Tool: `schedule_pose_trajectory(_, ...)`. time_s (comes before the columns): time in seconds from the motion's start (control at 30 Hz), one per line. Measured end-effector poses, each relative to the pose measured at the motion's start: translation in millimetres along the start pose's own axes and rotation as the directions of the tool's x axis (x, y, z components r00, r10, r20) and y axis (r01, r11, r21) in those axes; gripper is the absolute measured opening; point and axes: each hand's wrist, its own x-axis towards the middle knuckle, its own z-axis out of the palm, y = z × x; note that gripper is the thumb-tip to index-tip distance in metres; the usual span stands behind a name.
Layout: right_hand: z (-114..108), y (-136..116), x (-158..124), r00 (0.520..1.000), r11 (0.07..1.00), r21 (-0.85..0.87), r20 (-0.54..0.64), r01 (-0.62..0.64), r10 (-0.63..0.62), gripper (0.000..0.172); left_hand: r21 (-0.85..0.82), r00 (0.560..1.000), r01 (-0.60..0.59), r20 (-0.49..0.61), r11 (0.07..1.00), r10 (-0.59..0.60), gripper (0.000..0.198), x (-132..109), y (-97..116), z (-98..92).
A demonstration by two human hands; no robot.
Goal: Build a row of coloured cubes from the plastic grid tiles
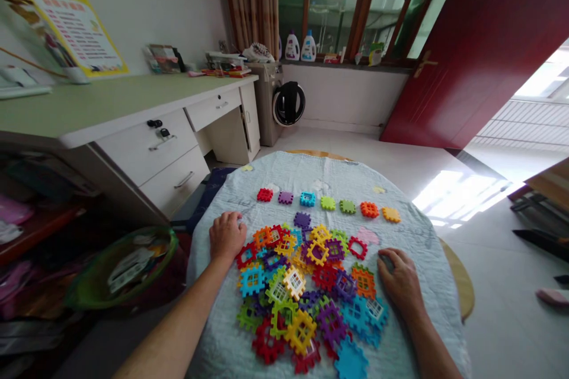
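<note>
My left hand (227, 235) rests on the cloth at the left of a heap of plastic interlocking tiles, its fingers loosely bent and apart from the thumb. On the heap's right side my right hand (401, 279) lies on the cloth, relaxed, with nothing visible in it. The tiles have notched edges, many with window-like openings: a yellow tile (301, 331), a purple tile (332, 321) and a blue tile (351, 359) lie near me. Beyond the heap runs a row of several tiles, from a red tile (265, 195) to an orange tile (391, 214). A dark purple tile (302, 220) lies between row and heap.
A pale blue cloth (240, 189) covers the round table. To the left stand a long desk (146, 100) with drawers and a green basket (166, 249) of items. A washing machine (269, 100) stands behind; a red door (462, 53) is at right.
</note>
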Motion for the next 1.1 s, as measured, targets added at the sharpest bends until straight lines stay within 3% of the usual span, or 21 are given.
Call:
schedule_pose_trajectory(0.4,-3.0,-13.7,-0.2,0.997,0.978,-0.197,0.05,0.068,-0.059,0.023,-0.057,1.0,-0.005,0.008,0.998,0.005,0.026,-2.2,-2.1,-2.8)
schedule_pose_trajectory(0.6,-10.7,-22.4,19.7,0.986,0.966,-0.256,0.169,0.029,0.015,0.019,-0.234,0.983,0.16,0.13,0.959,-0.132,0.023,13.0,4.6,-19.3)
schedule_pose_trajectory(0.63,-10.6,-23.9,23.3,0.986,0.965,-0.26,0.166,0.011,0.033,0.019,-0.292,0.988,0.128,0.122,0.948,-0.096,0.023,10.8,12.5,-25.4)
schedule_pose_trajectory(0.7,-8.0,-27.8,27.8,0.991,0.957,-0.286,0.105,-0.048,0.082,0.021,-0.421,0.997,-0.072,0.002,0.904,0.08,0.024,-2.1,36.3,-39.0)
schedule_pose_trajectory(0.77,-3.5,-31.6,28.4,0.992,0.944,-0.317,0.048,-0.096,0.117,0.023,-0.517,0.953,-0.283,-0.054,0.808,0.299,0.027,-23.5,67.2,-51.3)
schedule_pose_trajectory(0.87,2.0,-34.0,25.8,0.99,0.937,-0.331,0.045,-0.112,0.134,0.022,-0.49,0.83,-0.429,0.119,0.759,0.546,0.029,-56.1,111.8,-60.5)
schedule_pose_trajectory(0.97,2.9,-31.8,24.0,0.989,0.942,-0.318,0.058,-0.107,0.132,0.021,-0.389,0.743,-0.505,0.259,0.77,0.618,0.042,-73.5,140.0,-58.0)
schedule_pose_trajectory(1.1,1.7,-29.7,24.1,0.99,0.946,-0.305,0.057,-0.109,0.132,0.021,-0.275,0.707,-0.562,0.33,0.78,0.625,0.04,-75.9,154.0,-50.2)
